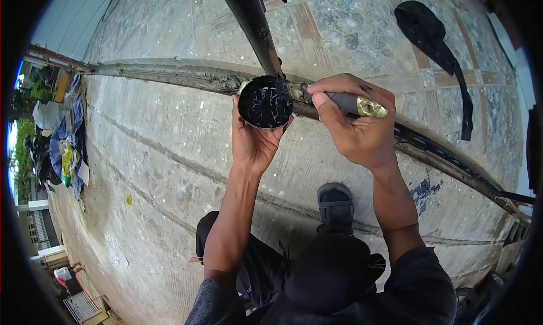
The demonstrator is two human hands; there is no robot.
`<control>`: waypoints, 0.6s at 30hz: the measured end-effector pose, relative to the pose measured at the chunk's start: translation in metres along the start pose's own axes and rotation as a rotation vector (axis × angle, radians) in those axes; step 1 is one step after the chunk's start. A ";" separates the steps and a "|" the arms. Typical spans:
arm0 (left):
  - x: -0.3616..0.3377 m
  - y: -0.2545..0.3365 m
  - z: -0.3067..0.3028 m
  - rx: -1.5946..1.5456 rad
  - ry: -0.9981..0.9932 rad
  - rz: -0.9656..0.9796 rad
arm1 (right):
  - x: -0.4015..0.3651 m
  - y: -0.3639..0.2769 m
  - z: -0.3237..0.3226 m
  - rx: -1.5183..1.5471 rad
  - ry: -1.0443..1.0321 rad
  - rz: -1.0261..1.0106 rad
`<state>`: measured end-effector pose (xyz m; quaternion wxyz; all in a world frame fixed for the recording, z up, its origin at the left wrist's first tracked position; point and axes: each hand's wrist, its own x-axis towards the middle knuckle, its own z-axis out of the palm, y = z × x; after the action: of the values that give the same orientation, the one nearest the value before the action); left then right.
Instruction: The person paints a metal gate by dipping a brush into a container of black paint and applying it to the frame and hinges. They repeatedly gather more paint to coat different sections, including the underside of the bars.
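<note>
My left hand (253, 138) cups a small round can (264, 102) from below; its inside is coated with black paint. My right hand (353, 124) grips a paintbrush (362, 105) by its dark handle with a gold ferrule. The bristles point left and touch the can's right rim. Both hands are held above a black metal bar (251, 25) that runs up and away, and a second dark bar (447, 155) slants down to the right.
Below me is a concrete floor with a groove across it (169, 76). A black cloth (435, 42) lies at the upper right. My sandalled foot (335, 203) rests on the concrete. Bags and clutter (65, 150) sit at the far left.
</note>
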<state>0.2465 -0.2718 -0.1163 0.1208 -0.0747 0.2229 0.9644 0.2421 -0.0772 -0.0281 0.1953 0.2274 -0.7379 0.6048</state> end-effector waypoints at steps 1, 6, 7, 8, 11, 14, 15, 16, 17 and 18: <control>0.001 -0.002 0.002 -0.009 0.002 0.009 | 0.000 0.002 0.000 -0.022 -0.043 0.009; 0.002 -0.008 0.010 -0.035 0.008 0.021 | -0.004 0.016 0.003 -0.042 -0.114 -0.056; 0.002 -0.009 0.013 -0.041 0.008 0.030 | -0.006 0.016 0.002 -0.040 -0.104 -0.051; 0.004 -0.009 0.011 -0.047 -0.015 0.027 | -0.007 0.015 0.000 0.001 -0.086 -0.014; 0.009 -0.010 0.007 -0.078 -0.042 0.022 | -0.009 0.012 -0.007 0.087 -0.014 0.067; 0.018 -0.009 0.013 -0.119 -0.013 0.024 | -0.013 0.017 -0.011 0.121 -0.009 -0.025; 0.020 -0.009 0.014 -0.126 -0.023 0.014 | -0.013 0.018 -0.013 0.110 -0.038 -0.051; 0.023 -0.009 0.015 -0.132 -0.031 0.001 | -0.012 0.018 -0.016 0.099 -0.066 -0.075; 0.026 -0.008 0.017 -0.188 -0.022 -0.010 | -0.011 0.019 -0.018 0.085 -0.092 -0.100; 0.029 -0.008 0.017 -0.204 -0.025 -0.019 | -0.010 0.021 -0.018 0.115 -0.088 -0.102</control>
<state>0.2194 -0.2517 -0.1097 0.1243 -0.0768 0.1212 0.9818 0.2390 -0.0547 -0.0468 0.1799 0.3017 -0.6971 0.6250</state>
